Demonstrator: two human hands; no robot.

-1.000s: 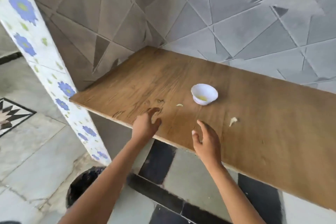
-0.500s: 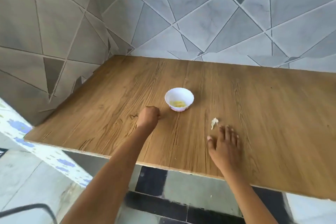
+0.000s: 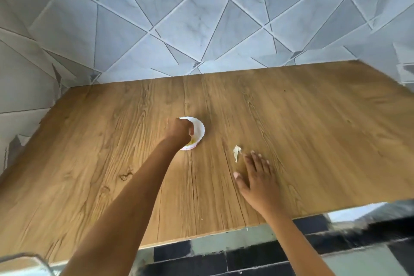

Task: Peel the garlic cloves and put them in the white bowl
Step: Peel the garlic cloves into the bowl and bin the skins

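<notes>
Hanging over the white bowl (image 3: 200, 129) at the middle of the wooden bench (image 3: 313, 141), the person's left hand (image 3: 182, 130) is bunching its fingers (image 3: 190, 128) tight; whether they are gripping a peeled clove is hidden. Releasing low, inside the rim, is probably safest against a bounce-out. A pale garlic piece (image 3: 236, 152), skin or clove unclear, is lying lengthwise toward the person, narrow end nearest, just beside the flat, spread right hand (image 3: 257, 177).

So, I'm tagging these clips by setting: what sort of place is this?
Probably a home kitchen corner: a wooden table set against a grey triangle-patterned tiled wall, with a small white bowl and a pale garlic scrap on it.
</notes>
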